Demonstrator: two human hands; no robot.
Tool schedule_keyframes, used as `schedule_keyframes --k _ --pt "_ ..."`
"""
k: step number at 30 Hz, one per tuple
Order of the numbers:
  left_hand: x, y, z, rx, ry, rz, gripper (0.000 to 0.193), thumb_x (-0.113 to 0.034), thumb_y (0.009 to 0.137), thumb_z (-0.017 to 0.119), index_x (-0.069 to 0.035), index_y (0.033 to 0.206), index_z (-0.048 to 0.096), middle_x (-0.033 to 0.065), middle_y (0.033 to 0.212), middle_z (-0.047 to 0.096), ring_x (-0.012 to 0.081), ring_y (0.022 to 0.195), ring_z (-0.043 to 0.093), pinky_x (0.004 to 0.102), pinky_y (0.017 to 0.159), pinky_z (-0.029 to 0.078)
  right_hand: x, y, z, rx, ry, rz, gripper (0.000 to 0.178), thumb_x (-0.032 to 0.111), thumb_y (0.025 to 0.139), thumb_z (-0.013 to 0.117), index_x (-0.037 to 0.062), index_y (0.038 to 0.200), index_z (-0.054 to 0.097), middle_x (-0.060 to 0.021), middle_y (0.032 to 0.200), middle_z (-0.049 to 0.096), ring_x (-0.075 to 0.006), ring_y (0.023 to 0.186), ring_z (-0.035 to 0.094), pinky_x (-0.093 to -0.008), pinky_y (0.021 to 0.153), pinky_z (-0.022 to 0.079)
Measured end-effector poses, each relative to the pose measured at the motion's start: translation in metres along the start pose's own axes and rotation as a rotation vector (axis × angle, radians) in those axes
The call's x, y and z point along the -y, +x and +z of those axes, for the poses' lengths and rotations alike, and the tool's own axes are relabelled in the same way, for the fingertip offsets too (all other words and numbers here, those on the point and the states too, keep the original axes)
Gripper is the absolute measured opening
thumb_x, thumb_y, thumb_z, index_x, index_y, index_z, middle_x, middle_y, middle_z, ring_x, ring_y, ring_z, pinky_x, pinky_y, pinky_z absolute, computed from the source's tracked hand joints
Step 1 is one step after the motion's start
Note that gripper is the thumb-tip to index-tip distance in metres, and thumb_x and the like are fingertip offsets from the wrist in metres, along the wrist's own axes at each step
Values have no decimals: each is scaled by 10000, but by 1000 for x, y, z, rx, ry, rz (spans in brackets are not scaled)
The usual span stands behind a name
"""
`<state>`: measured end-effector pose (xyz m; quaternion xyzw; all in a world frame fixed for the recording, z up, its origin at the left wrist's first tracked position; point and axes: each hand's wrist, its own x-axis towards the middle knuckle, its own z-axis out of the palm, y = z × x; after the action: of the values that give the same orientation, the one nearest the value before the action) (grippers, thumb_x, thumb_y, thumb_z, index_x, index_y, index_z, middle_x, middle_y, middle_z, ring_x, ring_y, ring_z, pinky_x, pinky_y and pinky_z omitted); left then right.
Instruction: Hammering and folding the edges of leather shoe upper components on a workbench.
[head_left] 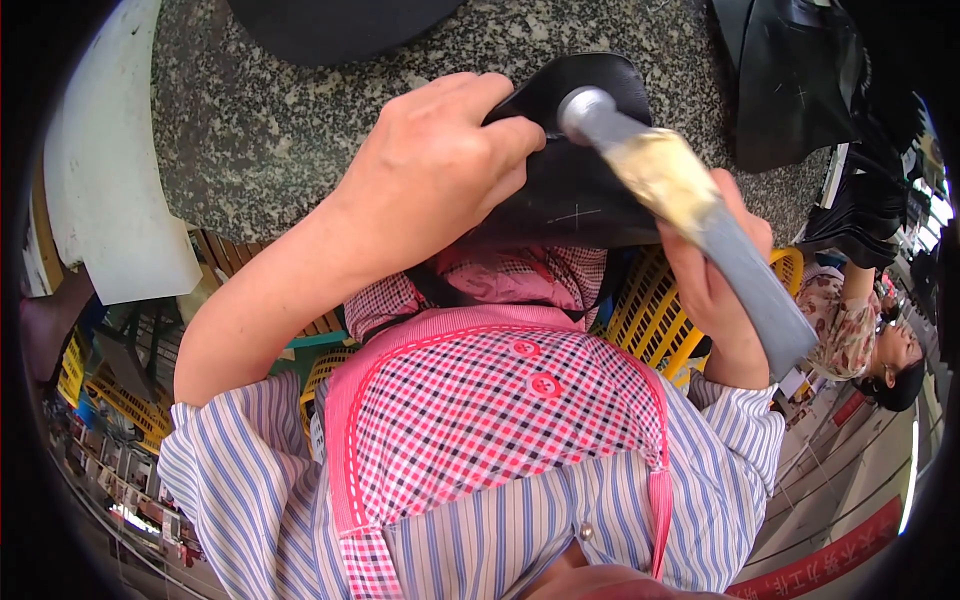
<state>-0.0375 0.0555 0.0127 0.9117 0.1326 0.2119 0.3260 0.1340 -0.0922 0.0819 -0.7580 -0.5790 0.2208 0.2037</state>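
Observation:
A piece of black leather with a small pale cross mark lies at the near edge of the speckled stone slab, partly overhanging it. My left hand is closed on its folded upper edge, thumb and fingers pinching the leather. My right hand is wrapped round a hammer with a grey handle and a yellowish wrapping near the head. The round metal hammer head is over the leather's upper flap, just right of my left fingertips; I cannot tell whether it touches. The handle slants down to the right.
Bare speckled stone shows to the left. A dark flat piece lies at the far edge. More black leather hangs at the right. A yellow plastic basket stands below the slab. A white curved sheet is at left; another person sits at right.

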Motion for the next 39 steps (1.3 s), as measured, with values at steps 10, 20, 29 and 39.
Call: schedule_keyframes --k 10,20,29,39 --pt "16 -13 -1 25 -7 312 335 -55 574 622 -20 906 639 128 848 541 257 739 564 336 587 491 -11 -20 13 186 55 81 133 88 803 609 15 805 498 -123 599 505 -260 527 573 -292 496 395" --pt "16 -21 -5 -80 172 313 301 -55 589 623 -16 886 655 109 822 562 247 714 578 326 610 500 -12 -25 22 123 67 63 140 110 823 602 5 815 510 -112 595 486 -238 501 541 -292 484 387" --pt "4 -4 -7 -17 83 -59 182 -39 675 655 -80 853 653 72 657 479 240 605 529 343 533 442 8 -20 -2 -67 135 88 274 37 838 561 -58 1095 556 -129 979 621 -191 902 600 -278 816 441" --pt "3 -6 -3 -52 81 -82 149 -47 670 656 -79 816 654 70 638 465 237 592 527 343 521 443 7 9 9 3 140 -3 118 74 850 583 -20 916 555 -114 729 593 -138 686 618 -275 573 441"
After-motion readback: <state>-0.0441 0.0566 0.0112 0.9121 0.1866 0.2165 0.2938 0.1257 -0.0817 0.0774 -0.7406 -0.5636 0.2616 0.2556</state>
